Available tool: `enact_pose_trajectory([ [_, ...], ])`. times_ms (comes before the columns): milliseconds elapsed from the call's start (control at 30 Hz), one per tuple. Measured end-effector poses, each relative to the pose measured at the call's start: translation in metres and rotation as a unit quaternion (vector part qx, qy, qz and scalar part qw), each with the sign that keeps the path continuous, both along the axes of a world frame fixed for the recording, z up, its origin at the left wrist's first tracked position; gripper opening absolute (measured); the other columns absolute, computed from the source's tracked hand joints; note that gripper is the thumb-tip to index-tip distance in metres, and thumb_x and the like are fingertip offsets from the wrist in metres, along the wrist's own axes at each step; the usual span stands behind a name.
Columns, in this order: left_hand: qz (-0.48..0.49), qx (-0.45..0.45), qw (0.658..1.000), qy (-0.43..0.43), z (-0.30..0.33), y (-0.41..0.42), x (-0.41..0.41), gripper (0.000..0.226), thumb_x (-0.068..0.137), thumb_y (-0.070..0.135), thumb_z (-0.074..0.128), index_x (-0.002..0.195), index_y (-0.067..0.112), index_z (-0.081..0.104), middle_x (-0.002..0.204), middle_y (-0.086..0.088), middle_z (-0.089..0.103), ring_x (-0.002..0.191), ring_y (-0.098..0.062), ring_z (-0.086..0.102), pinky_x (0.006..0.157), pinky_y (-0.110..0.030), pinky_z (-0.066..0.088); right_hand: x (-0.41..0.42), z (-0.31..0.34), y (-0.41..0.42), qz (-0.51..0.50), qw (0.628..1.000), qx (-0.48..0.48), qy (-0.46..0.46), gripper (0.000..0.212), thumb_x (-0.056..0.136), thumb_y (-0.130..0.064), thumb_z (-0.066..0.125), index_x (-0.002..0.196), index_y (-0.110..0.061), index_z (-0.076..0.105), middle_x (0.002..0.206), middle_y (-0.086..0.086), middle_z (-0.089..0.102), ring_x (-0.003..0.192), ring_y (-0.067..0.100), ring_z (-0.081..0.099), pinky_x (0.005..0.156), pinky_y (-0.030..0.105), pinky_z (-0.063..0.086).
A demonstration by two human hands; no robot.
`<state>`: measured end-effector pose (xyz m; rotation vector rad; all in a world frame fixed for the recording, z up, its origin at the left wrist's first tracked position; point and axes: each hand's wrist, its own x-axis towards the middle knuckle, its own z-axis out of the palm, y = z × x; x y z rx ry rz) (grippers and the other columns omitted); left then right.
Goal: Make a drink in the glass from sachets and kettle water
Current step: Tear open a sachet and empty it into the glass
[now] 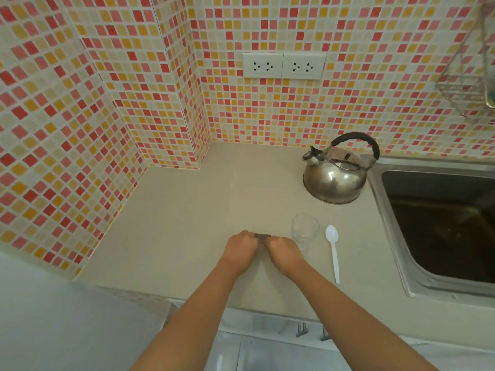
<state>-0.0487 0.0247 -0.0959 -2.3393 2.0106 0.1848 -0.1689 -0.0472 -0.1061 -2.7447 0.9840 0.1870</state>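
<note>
My left hand (239, 250) and my right hand (284, 251) meet over the beige counter, both pinching a small dark sachet (262, 236) between them; only its top edge shows. Just right of my right hand stands a clear glass (305, 231), upright, with nothing visible inside. A white plastic spoon (333, 250) lies on the counter to the right of the glass. The steel kettle (336, 174) with a black handle sits farther back, near the sink.
A steel sink (439, 226) fills the right side, its rim close to the kettle and spoon. Mosaic tile walls enclose the counter (187, 210) at the back and left, with two double sockets (284, 66) above. A wire rack (468, 76) hangs at top right.
</note>
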Motion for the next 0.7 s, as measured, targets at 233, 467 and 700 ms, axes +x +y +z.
enact_pose_trajectory([
  [233, -0.006, -0.017, 1.000, 0.003, 0.011, 0.009, 0.003, 0.021, 0.087, 0.002, 0.045, 0.098, 0.006, 0.063, 0.100, -0.013, 0.063, 0.095, -0.030, 0.059, 0.066, -0.034, 0.036, 0.006, 0.018, 0.009, -0.013, 1.000, 0.002, -0.022, 0.030, 0.086, -0.001, 0.043, 0.106, -0.011, 0.063, 0.107, 0.013, 0.067, 0.096, 0.032, 0.065, 0.072, 0.036, 0.046],
  [467, 0.006, -0.046, 0.999, -0.001, 0.038, 0.008, 0.012, 0.026, 0.087, 0.000, 0.042, 0.104, 0.006, 0.062, 0.102, -0.012, 0.062, 0.094, -0.029, 0.059, 0.066, -0.032, 0.034, 0.012, 0.042, 0.010, -0.055, 0.991, 0.047, -0.115, 0.034, 0.085, 0.001, 0.044, 0.110, -0.013, 0.064, 0.109, 0.010, 0.066, 0.098, 0.031, 0.064, 0.075, 0.035, 0.047],
  [700, 0.009, -0.050, 0.998, 0.034, 0.094, -0.008, 0.025, 0.025, 0.085, 0.000, 0.049, 0.100, 0.007, 0.067, 0.105, -0.014, 0.064, 0.095, -0.032, 0.062, 0.075, -0.034, 0.045, 0.007, 0.084, -0.003, -0.053, 0.984, 0.023, -0.170, 0.035, 0.087, -0.001, 0.046, 0.115, -0.014, 0.063, 0.112, 0.012, 0.065, 0.099, 0.033, 0.062, 0.080, 0.037, 0.049],
])
